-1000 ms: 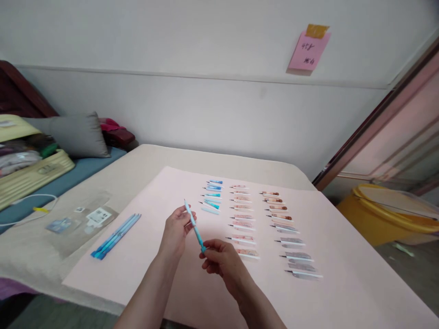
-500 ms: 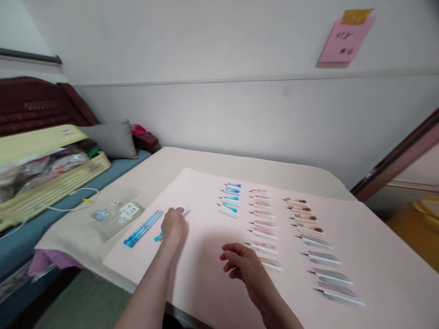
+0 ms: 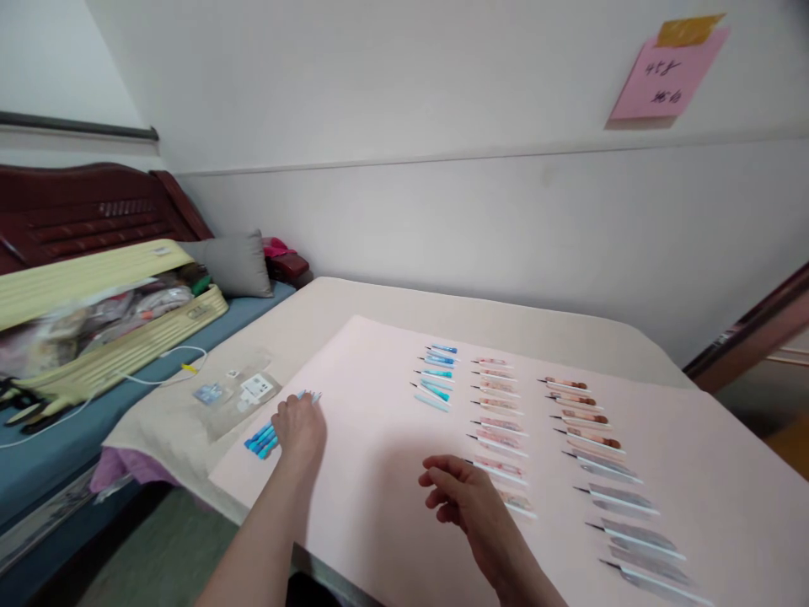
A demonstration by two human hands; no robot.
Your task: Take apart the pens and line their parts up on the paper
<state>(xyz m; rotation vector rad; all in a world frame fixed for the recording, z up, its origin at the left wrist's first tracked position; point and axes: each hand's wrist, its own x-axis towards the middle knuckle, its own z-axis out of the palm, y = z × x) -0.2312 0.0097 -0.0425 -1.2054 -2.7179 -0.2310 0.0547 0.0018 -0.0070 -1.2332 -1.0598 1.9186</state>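
My left hand (image 3: 299, 428) is closed over slim blue pens (image 3: 262, 440) at the left side of the pink sheet. Their darker blue ends stick out on the near side and pale tips show past my fingers; the middles are hidden under the hand. My right hand (image 3: 460, 497) hovers over the sheet with its fingers loosely bent and apart, holding nothing. Close to it runs a column of pink-patterned pieces (image 3: 499, 426), each beside a thin white stick with a dark tip. Farther off lies a short column of blue and teal pieces (image 3: 436, 373) with similar sticks.
On the right of the sheet (image 3: 372, 455) lie brown-patterned pieces (image 3: 585, 419) and grey ones (image 3: 623, 500). A clear bag with labels (image 3: 253, 392) rests on the left tablecloth. Beyond it is a seat (image 3: 246, 316) with a cushion. A pink note (image 3: 670, 76) hangs on the wall.
My left hand has moved left with a blue pen, from beside the other blue pens to over them. The right hand stays much the same. The view has shifted slightly.
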